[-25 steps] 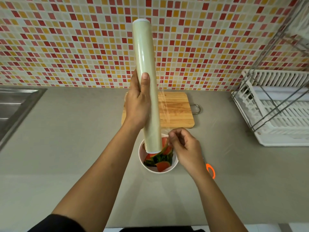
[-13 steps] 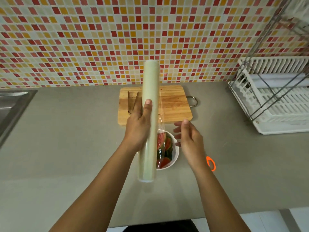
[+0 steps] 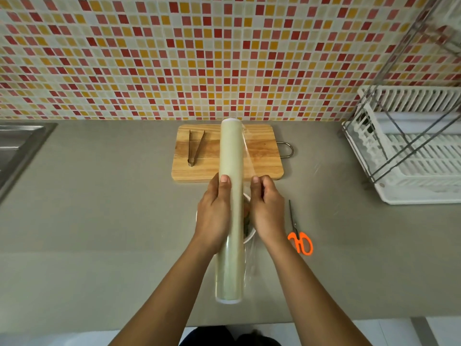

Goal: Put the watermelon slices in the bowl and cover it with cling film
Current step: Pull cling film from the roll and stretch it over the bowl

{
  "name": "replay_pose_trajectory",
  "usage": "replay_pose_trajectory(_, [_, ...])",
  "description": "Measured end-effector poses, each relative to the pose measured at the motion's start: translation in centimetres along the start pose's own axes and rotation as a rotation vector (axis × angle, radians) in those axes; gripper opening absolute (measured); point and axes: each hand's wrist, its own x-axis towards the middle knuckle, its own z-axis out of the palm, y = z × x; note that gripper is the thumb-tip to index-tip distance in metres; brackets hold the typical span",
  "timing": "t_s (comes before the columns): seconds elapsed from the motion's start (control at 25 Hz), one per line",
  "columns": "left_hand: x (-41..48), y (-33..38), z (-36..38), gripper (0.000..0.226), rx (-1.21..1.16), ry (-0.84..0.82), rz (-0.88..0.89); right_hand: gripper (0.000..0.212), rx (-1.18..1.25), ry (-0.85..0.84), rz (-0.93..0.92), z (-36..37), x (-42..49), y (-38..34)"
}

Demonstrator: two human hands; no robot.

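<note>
Grey countertop runs below a red-and-yellow mosaic wall, a steel sink at far left. Left hand grips the long cling film roll, held over the white bowl, which it mostly hides. Right hand pinches the loose film edge. Tongs lie on the cutting board; orange scissors and a dish rack sit rightward.

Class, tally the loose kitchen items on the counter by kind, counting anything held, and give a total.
Cling film roll: 1
Bowl: 1
Cutting board: 1
Tongs: 1
Scissors: 1
Dish rack: 1
Total: 6
</note>
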Motion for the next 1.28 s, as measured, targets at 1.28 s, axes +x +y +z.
replay_pose_trajectory(1.28, [-1.9, -2.1, 1.8, 0.055, -0.024, 0.104, -0.066, 0.022, 0.240, -0.101, 0.080, -1.3, -1.8, 2.9])
